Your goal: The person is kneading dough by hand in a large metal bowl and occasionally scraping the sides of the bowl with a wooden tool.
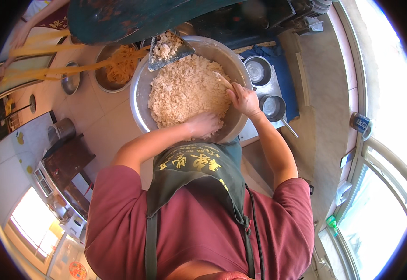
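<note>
A large steel bowl (140, 109) full of pale, crumbly dough (180, 88) is directly in front of me. My left hand (204, 125) lies in the crumbs at its near side, fingers pointing right; their tips are partly lost in the dough and blurred. At the bowl's right rim, my right hand (244, 100) is closed on the end of a pale, stick-like tool (223, 80), whose other end slants over the dough. Above the far side, a machine chute (170, 49) holds more crumbly dough and overhangs the bowl.
Dark green machinery (133, 18) fills the far side. To the left, wide yellow dough strips (49, 72) stretch from another person's hands (14, 39) toward a bowl of similar strips (122, 65). A steel pot (257, 71) and a long-handled saucepan (273, 108) stand at the right.
</note>
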Demonstrator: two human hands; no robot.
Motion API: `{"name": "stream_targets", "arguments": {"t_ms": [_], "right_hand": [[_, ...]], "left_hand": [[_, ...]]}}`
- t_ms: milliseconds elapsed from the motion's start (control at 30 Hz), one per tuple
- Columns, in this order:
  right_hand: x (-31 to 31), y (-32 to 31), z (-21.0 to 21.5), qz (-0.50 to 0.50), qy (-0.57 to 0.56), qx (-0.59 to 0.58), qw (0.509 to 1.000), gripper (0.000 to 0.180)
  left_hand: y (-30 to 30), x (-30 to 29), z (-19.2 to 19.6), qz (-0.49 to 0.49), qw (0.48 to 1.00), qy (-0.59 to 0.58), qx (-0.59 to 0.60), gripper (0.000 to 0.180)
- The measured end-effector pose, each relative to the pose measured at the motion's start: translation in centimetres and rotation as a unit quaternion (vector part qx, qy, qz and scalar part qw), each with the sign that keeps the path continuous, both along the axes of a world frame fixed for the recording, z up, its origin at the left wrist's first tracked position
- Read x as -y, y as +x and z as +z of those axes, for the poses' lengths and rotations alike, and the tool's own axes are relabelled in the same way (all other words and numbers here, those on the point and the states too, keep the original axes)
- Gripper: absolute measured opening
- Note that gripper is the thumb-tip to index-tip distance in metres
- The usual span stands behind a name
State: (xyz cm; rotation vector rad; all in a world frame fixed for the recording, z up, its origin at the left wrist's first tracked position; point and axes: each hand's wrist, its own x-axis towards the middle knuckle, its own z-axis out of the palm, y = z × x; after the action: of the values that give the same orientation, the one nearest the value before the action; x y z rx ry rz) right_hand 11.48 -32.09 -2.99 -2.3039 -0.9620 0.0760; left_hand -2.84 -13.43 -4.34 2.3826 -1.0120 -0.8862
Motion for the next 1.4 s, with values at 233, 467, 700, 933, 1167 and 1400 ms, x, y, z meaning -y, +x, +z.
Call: {"name": "stream_targets", "arguments": {"t_ms": [233,467,700,933,1167,1400], "right_hand": [[-0.3,0.2,0.2,0.009,0.009,0.0,1.0,0.027],[-0.4,-0.1,0.7,0.006,-0.009,-0.012,1.0,0.026],[-1.8,-0.6,2.9,-0.013,0.02,-0.095,0.995,0.027],[-16.0,2.1,10.3,0.066,-0.024,-0.037,0.997,0.02],[-23.1,6.1,6.2,0.173,-0.255,0.096,0.947,0.025],[-24.7,5.4,5.3,0.143,-0.17,0.105,0.969,0.037]], "left_hand": [[-4.8,-4.8,0.5,-0.087,0.985,-0.04,0.145,0.035],[-5.0,-2.5,-1.6,-0.026,0.977,-0.081,0.197,0.033],[-6.1,-4.3,-0.3,-0.033,0.98,-0.067,0.183,0.024],[-4.6,-5.5,1.5,0.209,0.958,-0.088,0.174,0.026],[-4.4,-9.0,-1.0,0.479,0.861,-0.113,0.132,0.042],[-3.4,-9.2,-2.1,0.569,0.779,-0.263,0.019,0.066]]}}
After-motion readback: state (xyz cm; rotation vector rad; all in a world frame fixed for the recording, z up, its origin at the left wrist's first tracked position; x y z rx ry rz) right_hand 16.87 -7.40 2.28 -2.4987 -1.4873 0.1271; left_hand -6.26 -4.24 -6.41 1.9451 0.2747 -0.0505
